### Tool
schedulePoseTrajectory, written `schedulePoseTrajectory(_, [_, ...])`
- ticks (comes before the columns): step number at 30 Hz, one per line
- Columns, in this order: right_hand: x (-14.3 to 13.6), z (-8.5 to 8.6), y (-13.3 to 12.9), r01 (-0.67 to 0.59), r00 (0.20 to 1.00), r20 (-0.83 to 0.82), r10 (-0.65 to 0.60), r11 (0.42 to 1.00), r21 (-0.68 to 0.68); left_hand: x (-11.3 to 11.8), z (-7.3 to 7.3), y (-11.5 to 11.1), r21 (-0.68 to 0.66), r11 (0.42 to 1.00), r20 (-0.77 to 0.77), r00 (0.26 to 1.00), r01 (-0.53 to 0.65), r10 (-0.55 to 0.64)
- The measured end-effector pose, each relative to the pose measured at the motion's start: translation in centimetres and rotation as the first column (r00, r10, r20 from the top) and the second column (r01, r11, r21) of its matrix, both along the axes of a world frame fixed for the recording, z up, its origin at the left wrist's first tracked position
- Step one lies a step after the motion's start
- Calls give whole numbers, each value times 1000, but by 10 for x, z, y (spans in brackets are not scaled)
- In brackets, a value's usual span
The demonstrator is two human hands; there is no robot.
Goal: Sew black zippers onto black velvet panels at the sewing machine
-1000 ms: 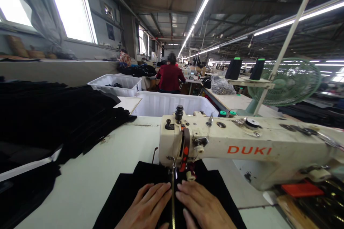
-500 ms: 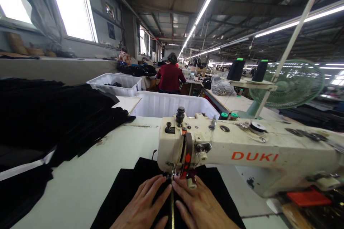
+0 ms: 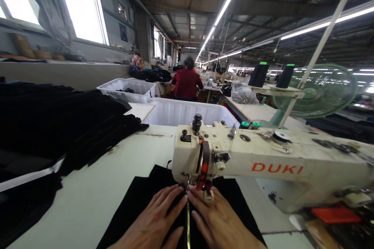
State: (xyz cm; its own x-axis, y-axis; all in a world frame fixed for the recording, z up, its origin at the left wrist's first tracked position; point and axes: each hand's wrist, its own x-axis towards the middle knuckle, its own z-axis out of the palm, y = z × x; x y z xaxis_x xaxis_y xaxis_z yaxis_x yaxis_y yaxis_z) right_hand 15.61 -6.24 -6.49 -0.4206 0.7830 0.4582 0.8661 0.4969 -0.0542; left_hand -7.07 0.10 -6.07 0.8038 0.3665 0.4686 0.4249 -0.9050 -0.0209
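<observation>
Sewing workshop, shown by a sewing machine (image 3: 233, 155) and thread cones (image 3: 258, 74).

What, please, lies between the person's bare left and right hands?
A narrow, shiny golden strip on black fabric lies between the left hand and right hand, in the head view.

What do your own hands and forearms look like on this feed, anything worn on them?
Left hand and right hand are both bare: no gloves, rings or watch visible. No sleeve shows on either before the picture's bottom edge.
</observation>
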Motion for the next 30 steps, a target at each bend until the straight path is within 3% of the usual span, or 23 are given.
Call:
schedulePoseTrajectory(5, [-10, 10, -15, 62, 997, -28, -70, 974, -216, -4, -2, -10, -83, 996, -111, 993, -42, 32])
schedulePoseTrajectory(9, [-24, 19, -59, 53, 991, -96, -93, 932, -359, -25, -2, -58, -48, 998, -156, 987, 37, -45])
schedulePoseTrajectory(11, [-30, 16, -84, -19, 988, -146, -42, 920, -391, -38, -8, -82, 24, 995, -107, 990, 97, -94])
schedulePoseTrajectory(13, [-34, 8, -101, -70, 983, -185, 0, 925, -374, -49, -14, -96, 6, 995, -36, 994, 104, -103])
schedulePoseTrajectory(17, [-34, -2, -106, -60, 971, -240, -17, 949, -308, -66, -11, -93, -287, 958, 109, 994, 23, 8])
schedulePoseTrajectory(21, [-24, 21, -90, -162, 961, -265, 82, 941, -296, -78, 9, -82, -479, 877, 106, 991, -16, 76])
schedulePoseTrajectory(24, [-17, 46, -82, -179, 948, -306, 84, 937, -299, -81, 16, -81, -491, 871, 56, 997, -13, 47])
schedulePoseTrajectory(26, [-19, 52, -82, -189, 968, -220, 119, 924, -333, -78, 15, -84, -445, 895, 42, 998, -13, 36])
schedulePoseTrajectory(30, [-35, 32, -96, -137, 986, -141, 91, 920, -367, -65, 11, -98, -258, 966, 99, 995, 27, -1])
